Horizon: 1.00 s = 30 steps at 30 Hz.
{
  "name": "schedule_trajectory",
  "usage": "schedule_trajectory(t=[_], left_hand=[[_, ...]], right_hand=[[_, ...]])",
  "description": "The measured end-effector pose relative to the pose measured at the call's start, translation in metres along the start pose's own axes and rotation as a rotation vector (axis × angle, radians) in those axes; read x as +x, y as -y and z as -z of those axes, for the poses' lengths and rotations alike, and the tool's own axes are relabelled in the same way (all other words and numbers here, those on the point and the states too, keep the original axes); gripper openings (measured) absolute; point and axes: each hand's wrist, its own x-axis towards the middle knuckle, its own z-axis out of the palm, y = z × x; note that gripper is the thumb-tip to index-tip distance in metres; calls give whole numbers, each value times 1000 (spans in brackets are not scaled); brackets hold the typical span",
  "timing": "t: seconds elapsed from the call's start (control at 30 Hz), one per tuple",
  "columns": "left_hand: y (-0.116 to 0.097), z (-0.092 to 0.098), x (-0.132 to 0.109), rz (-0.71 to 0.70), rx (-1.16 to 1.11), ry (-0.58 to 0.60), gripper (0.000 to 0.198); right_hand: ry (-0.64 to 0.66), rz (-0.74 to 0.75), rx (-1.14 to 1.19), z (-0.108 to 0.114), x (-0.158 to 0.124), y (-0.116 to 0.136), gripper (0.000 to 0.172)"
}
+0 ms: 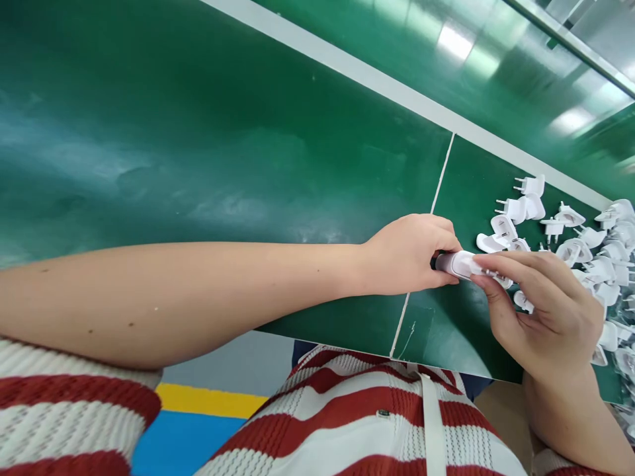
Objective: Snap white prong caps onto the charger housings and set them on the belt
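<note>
Adapter (pixel 461 265) is pointing its pinned end rightward over the table (pixel 297 158), long axis running nearly crosswise; left hand (pixel 414 254) is gripping its body, right hand (pixel 553 307) is pinching that end, loose plugs (pixel 601 269) lying nearby.

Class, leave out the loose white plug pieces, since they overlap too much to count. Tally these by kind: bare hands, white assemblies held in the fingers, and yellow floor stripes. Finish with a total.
Bare hands: 2 (left hand, right hand)
Held white assembly: 1
Yellow floor stripe: 1
Total: 4
</note>
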Motion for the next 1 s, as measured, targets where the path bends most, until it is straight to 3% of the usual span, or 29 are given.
schedule_trajectory(t=[0.17, 0.33, 0.43, 1.0], left_hand=[[0, -1, 1, -14, 21, 0, 12], [-1, -1, 1, -7, 28, 5, 12], [-1, -1, 1, -9, 14, -2, 12], [1, -2, 2, -11, 15, 0, 11]], right_hand=[[12, -2, -18, 2, -1, 2, 56], [-60, -59, -39, 6, -4, 3, 62], [-16, -44, -44, 5, -4, 2, 63], [62, 84, -270, 7, 9, 15, 36]])
